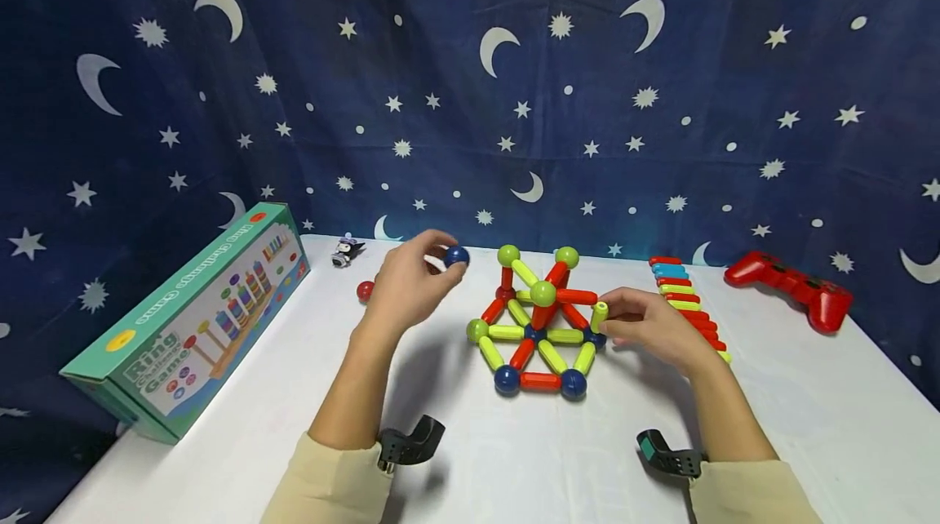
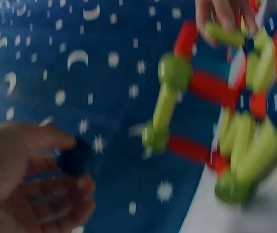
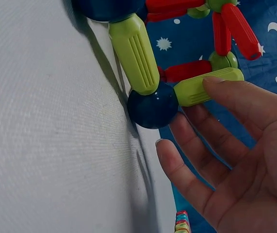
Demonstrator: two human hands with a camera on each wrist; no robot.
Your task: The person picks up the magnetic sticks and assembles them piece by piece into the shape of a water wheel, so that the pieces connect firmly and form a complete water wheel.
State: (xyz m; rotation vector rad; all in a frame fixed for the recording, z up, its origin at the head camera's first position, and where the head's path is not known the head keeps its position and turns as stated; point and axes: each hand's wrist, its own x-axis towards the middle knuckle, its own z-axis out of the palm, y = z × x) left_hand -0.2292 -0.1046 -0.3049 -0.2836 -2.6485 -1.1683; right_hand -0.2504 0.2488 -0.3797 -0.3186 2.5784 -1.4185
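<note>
While the right hand (image 1: 652,328) pinches the upright lime rod (image 1: 599,317), the left hand (image 1: 413,281) grips a ball (image 1: 457,256); assembly appears underway, next likely requiring ball-to-rod alignment.

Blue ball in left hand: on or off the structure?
Off; head view shows the left hand holding the blue ball apart from the structure.

1 blue ball (image 1: 457,255) is held left of 1 upright lime rod (image 1: 599,317).

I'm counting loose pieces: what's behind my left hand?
A glossy red ball shows behind the left hand; anything else the hand covers cannot be seen.
</note>
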